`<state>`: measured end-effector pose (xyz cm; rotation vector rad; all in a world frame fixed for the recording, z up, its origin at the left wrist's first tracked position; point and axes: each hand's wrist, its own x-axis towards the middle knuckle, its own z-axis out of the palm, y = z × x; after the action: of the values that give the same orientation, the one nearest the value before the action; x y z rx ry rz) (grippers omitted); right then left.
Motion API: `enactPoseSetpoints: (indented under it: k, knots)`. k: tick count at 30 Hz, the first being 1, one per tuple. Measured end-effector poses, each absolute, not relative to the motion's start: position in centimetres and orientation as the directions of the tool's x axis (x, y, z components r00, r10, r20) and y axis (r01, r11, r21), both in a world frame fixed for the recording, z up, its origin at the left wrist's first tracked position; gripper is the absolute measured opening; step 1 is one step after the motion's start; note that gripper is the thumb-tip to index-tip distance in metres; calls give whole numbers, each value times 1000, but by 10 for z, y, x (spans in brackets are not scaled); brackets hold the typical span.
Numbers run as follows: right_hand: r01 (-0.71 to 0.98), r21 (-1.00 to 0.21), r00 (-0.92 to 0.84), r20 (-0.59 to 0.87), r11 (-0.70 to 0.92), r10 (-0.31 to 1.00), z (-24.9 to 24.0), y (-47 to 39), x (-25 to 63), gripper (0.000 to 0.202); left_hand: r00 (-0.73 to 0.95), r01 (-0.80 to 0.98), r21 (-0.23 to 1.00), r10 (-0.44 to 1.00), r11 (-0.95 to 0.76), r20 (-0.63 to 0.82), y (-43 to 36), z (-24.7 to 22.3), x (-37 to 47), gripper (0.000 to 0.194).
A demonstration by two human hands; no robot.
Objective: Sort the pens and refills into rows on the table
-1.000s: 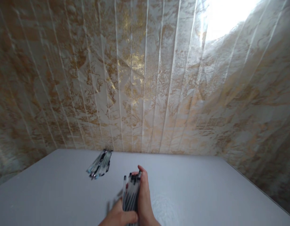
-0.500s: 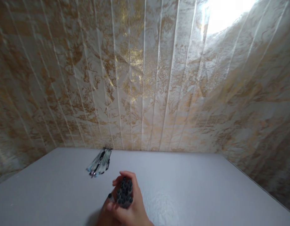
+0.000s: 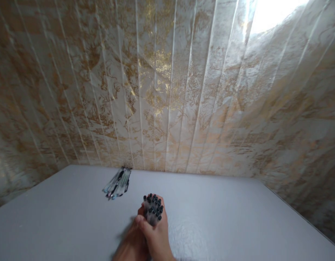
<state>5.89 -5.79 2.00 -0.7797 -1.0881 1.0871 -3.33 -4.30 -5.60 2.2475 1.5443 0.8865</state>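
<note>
Sheet (image 3: 85, 90): silvery with gold patterning, it spans the whole width behind the work, marked by long, pale creases that run down toward the back edge of the tabletop.
Tabletop (image 3: 47, 214): white and smooth, reaching from the left edge across to the right, its back edge meeting the sheet.
Pen pile (image 3: 117, 183): 1 loose pile of slim, pen-like sticks, clear, black and pale blue, lying left of centre near the back edge, narrower at the far end and fanned toward the person; well apart from both hands.
Shadow (image 3: 125, 228): soft and grey, on the tabletop just left of the hands.
Left hand (image 3: 130, 241): low and blurred, set behind and below the other hand; its fingers are mostly hidden, so how far they are closed cannot be told.
Pen bundle (image 3: 153, 208): gathered within the hands, black ends uppermost and facing the camera, the shafts mostly covered.
Right hand (image 3: 159, 235): fingers curled round the bundle, thumb across its near side, closed on it.
Glossy patch (image 3: 189, 235): faint rippled shine on the tabletop, just right of the hands.
Glare (image 3: 276, 14): bright white, high on the sheet's right side.
</note>
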Motion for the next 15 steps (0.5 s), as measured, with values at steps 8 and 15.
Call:
enactPoseSetpoints:
  k: [8, 15]
  knots:
    - [-322, -930, 90, 158, 179, 983, 22, -57, 57, 36, 122, 707, 676, 977, -210, 176, -61, -9, -35, 44]
    - [-339, -915, 5, 232, 220, 973, 0, -56, 48, 54, -65, 926, 368, 996, 84, -62, -62, 28, -80, 60]
